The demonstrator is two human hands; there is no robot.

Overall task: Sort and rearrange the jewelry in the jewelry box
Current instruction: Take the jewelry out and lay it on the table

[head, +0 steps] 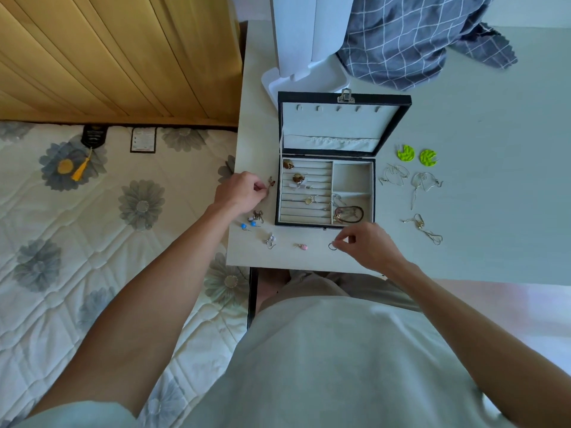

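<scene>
White desk (463, 242) beside a floral mattress. Near edge: right hand (367, 245) pinching a small ring (332, 246), probably to box it. Left hand (239, 193) pinching a red earring (271, 182). Beyond: open jewelry box (327, 193), partly filled; green earrings (417, 155) awaiting sorting.

The jewelry box (401, 118) has a dark, matt shell, a pale velvety cloth lining and a shiny metal clasp (346, 96). It sits on a smooth, matt white table (479, 227), beside a quilted cloth mattress (92, 242) and a glossy wooden headboard (108, 57).
</scene>
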